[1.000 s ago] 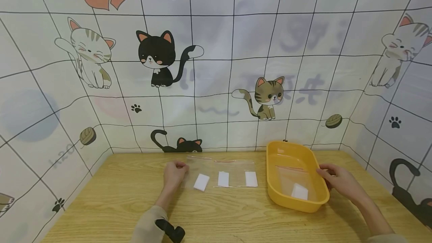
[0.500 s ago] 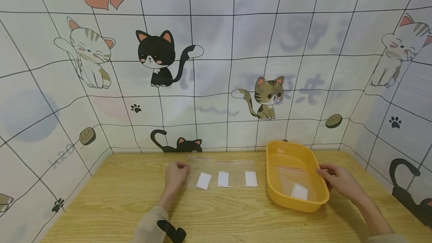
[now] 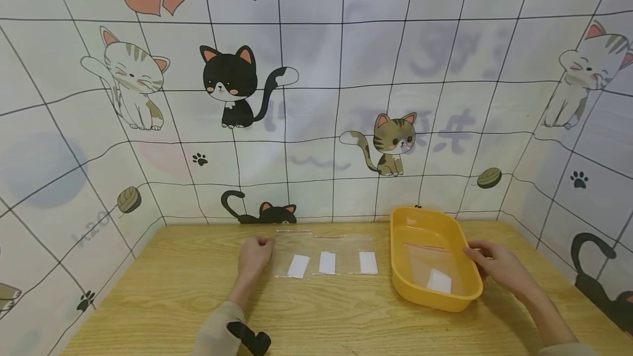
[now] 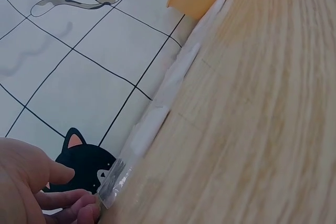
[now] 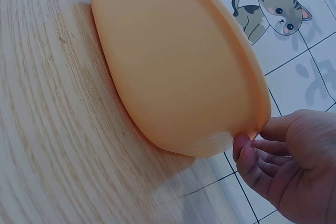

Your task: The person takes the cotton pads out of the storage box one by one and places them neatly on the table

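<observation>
Three clear zip bags lie in a row at the back of the table in the head view. The left bag [image 3: 283, 254], middle bag [image 3: 328, 243] and right bag [image 3: 365, 243] each show a white rectangular piece near the bottom. My left hand [image 3: 254, 257] is at the left bag's outer edge. In the left wrist view its thumb stands apart from the loosely bent fingers [image 4: 79, 203], which are at the bag's corner. My right hand [image 3: 499, 265] pinches the right rim of a yellow plastic basin [image 3: 435, 298], thumb on top and fingers beneath.
Inside the basin lies another zip bag [image 3: 420, 260] with a white piece. The wooden table [image 3: 336, 317] meets a cat-printed wall covering [image 3: 316, 114] at the back and sides. A black strap device [image 3: 249, 338] sits on the left sleeve.
The left bag has shifted slightly right and straightened beside the middle one. My left hand went right with it, then drew back a little left. My right hand and the basin stay put.
</observation>
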A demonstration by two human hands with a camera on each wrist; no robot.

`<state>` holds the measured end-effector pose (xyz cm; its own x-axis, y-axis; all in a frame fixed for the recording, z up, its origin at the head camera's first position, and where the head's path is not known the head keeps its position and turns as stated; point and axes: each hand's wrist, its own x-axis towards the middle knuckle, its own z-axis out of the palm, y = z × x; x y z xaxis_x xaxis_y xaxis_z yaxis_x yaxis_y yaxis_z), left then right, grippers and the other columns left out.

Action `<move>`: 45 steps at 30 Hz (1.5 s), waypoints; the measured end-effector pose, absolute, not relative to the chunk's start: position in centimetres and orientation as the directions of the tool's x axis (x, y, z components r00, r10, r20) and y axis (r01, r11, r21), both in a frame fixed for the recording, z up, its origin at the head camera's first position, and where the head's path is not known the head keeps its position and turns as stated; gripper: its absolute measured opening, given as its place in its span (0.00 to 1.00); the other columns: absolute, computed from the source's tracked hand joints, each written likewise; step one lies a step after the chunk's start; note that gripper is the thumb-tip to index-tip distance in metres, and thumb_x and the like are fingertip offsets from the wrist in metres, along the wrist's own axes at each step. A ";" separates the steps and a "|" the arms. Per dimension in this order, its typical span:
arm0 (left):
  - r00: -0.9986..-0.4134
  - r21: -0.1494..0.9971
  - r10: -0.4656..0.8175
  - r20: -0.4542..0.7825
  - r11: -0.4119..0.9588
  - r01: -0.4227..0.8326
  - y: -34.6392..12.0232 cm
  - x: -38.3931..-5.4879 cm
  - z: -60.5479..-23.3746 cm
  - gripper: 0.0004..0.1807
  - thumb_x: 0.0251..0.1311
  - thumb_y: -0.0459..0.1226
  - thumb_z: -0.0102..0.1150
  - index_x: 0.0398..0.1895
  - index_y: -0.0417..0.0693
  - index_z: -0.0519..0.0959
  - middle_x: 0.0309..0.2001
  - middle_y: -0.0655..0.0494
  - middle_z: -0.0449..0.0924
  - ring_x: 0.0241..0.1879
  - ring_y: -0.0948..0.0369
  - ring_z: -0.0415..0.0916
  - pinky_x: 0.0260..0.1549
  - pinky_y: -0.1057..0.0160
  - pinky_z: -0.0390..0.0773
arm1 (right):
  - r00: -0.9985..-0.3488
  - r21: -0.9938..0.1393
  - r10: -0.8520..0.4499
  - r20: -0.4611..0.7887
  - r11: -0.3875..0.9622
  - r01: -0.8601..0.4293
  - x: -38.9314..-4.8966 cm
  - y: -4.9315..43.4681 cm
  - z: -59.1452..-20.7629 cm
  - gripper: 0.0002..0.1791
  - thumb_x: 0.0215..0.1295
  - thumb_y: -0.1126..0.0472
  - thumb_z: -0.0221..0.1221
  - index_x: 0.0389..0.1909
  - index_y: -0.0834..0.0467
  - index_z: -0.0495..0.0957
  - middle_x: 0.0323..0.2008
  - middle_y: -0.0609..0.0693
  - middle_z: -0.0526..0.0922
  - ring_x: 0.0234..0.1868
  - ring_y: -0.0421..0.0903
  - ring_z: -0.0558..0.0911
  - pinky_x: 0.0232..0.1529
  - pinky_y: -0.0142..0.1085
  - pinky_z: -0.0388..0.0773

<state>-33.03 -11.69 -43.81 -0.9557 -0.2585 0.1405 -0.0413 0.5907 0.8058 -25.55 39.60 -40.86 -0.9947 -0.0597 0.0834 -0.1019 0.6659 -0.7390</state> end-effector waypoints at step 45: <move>-0.985 0.953 -0.091 0.148 0.278 0.118 -6.2 -30.8 -39.7 0.13 0.67 0.33 0.57 0.47 0.31 0.81 0.36 0.47 0.81 0.30 0.58 0.79 0.27 0.66 0.80 | -0.996 -0.734 -0.047 0.076 0.673 -0.088 -25.8 39.6 -40.8 0.30 0.80 0.55 0.50 0.63 0.81 0.64 0.44 0.64 0.83 0.29 0.46 0.83 0.30 0.37 0.83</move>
<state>-30.80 -6.23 -39.67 -0.9847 -0.0912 0.1482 0.1177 0.2781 0.9533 -25.76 39.56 -40.82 -0.9960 -0.0470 0.0758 -0.0877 0.6730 -0.7344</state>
